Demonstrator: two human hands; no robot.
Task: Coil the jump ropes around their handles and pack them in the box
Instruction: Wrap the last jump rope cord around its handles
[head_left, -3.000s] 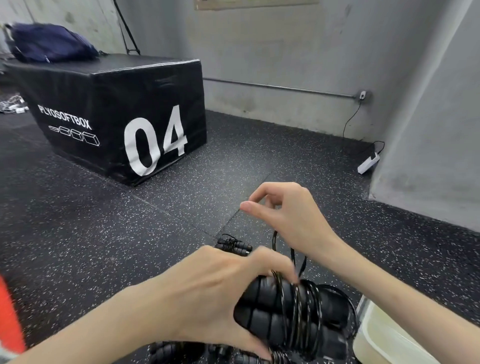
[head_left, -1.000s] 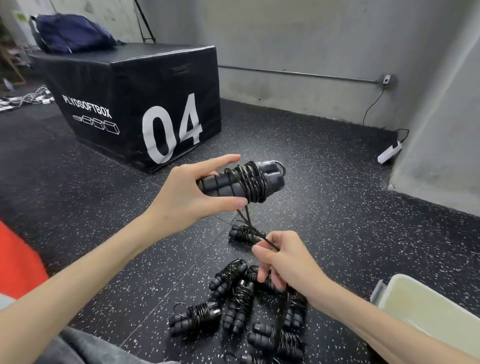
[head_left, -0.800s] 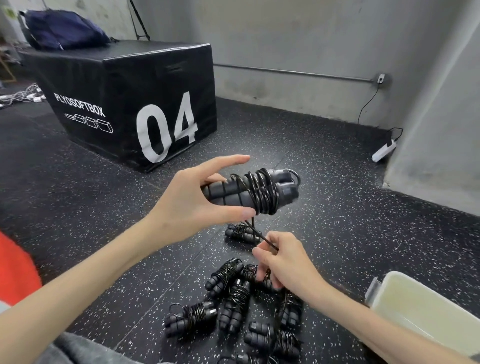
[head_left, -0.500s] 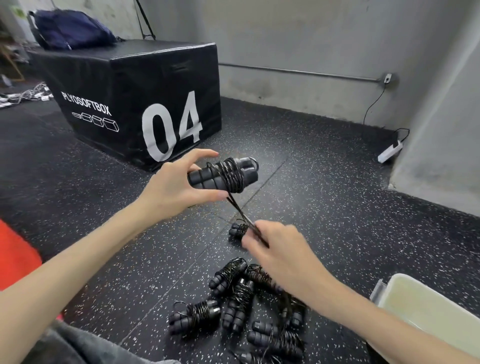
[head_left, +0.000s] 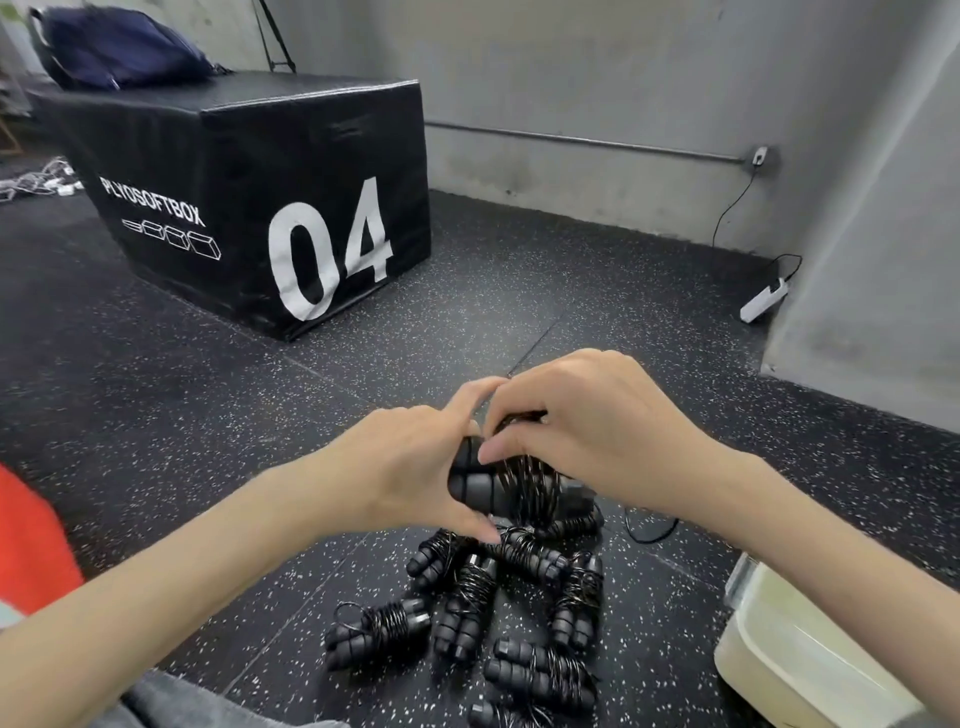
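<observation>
Head camera view: both hands meet above the speckled floor (head_left: 156, 395), the left hand (head_left: 410, 467) wrapped around a coiled jump rope's handles (head_left: 483, 486), the right hand (head_left: 597, 436) pinching its cord, over a pile of coiled ropes (head_left: 498, 618) beside the pale box (head_left: 789, 660).

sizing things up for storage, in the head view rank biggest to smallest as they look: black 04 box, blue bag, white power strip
1. black 04 box
2. blue bag
3. white power strip

The bag is farthest and partly cropped.

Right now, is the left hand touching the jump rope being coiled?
Touching: the head view shows the left hand gripping the handles of the jump rope.
</observation>
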